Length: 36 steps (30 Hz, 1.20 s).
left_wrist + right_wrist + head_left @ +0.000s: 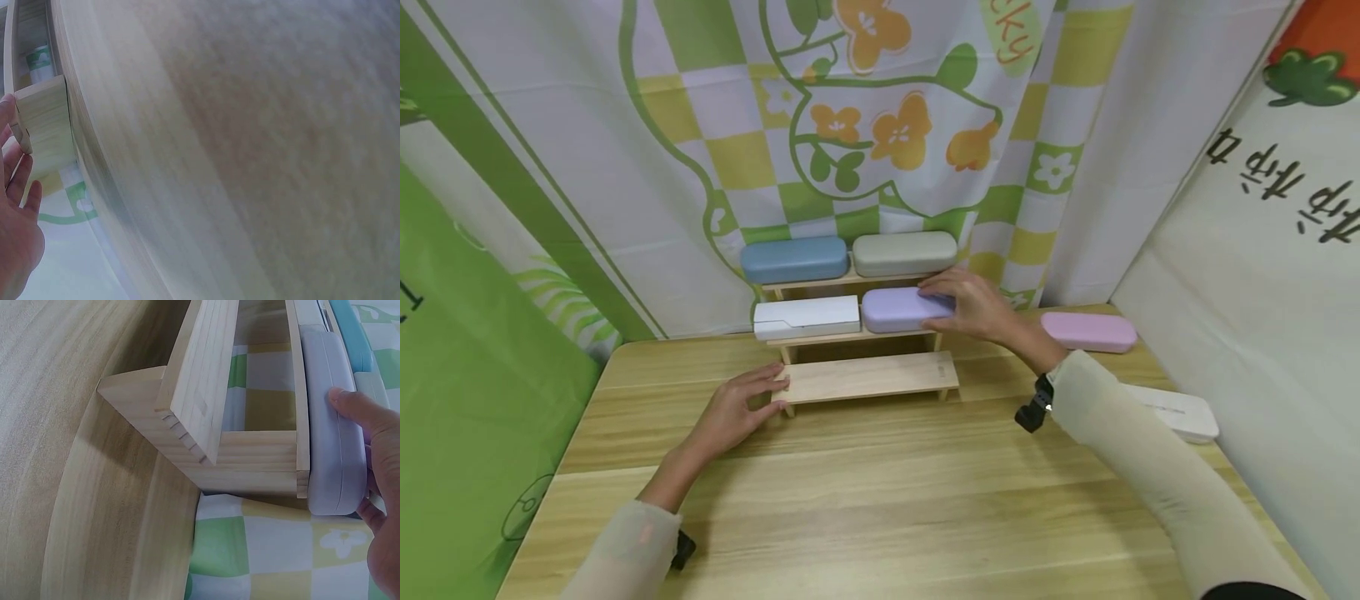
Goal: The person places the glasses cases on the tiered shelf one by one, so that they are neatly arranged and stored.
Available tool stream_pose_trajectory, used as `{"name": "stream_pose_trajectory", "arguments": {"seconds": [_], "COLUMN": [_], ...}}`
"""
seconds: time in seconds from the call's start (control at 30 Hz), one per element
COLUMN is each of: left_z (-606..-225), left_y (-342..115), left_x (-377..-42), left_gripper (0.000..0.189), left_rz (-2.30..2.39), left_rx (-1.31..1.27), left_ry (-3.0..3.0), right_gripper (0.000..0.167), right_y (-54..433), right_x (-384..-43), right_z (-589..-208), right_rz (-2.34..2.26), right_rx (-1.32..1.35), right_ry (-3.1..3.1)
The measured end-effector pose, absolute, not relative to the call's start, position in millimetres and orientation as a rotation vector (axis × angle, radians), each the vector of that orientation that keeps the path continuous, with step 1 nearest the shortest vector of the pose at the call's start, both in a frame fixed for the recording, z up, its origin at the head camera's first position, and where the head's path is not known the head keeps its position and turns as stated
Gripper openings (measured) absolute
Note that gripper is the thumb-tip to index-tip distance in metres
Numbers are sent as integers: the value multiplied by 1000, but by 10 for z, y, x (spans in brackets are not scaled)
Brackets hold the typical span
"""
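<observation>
A three-tier wooden display rack (865,377) stands on the table against the curtain. My left hand (741,408) holds the left end of its lowest board, fingers at the edge; the left wrist view shows the fingers (22,172) at the board's tip. My right hand (973,307) grips the right end of a lavender glasses case (895,308) on the middle tier. In the right wrist view, the thumb (353,403) lies on that case's face. A white glasses case (807,318) sits left of it. On the top tier are a blue case (793,259) and a grey-green case (905,253).
At the table's right side lie a pink case (1088,332) and a white case (1176,412), the latter partly behind the right sleeve (1150,467). A patterned curtain (880,150) hangs directly behind the rack, and a white wall panel (1240,292) borders the right.
</observation>
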<state>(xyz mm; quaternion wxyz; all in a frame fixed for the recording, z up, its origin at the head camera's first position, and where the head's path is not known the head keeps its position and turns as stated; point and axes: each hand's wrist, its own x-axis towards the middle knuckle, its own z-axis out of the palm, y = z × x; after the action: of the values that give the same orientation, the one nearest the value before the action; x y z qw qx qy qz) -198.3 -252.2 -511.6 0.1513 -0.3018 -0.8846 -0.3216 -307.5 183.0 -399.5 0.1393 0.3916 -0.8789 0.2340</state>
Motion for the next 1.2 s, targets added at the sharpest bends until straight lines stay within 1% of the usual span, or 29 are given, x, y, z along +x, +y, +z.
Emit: {"name": "stream_pose_trajectory", "arguments": {"seconds": [0.2, 0.5, 0.63, 0.8, 1.2], "left_z": [-5116, -5130, -5131, -5126, -5122], "left_y": [-2520, -2511, -2513, -2512, -2509], "left_x": [-1975, -1988, -1987, -1988, -1976], "left_gripper": [37, 36, 37, 37, 39], "left_rz": [-913, -906, -915, -922, -918], "left_rx": [-866, -865, -866, -866, -861], "left_ry": [-2537, -2531, -2519, -2523, -2518], "right_gripper": [55, 54, 56, 61, 61], "right_y": [1839, 1945, 2015, 2128, 2488], "right_x": [-3054, -3016, -2973, -2915, -2754], "right_z": [-3997, -4011, -3995, -3986, -4001], "right_rz": [688, 708, 727, 725, 831], "right_rx": [1146, 1259, 1282, 1257, 1184], "right_ry": [-2526, -2330, -2290, -2314, -2424]}}
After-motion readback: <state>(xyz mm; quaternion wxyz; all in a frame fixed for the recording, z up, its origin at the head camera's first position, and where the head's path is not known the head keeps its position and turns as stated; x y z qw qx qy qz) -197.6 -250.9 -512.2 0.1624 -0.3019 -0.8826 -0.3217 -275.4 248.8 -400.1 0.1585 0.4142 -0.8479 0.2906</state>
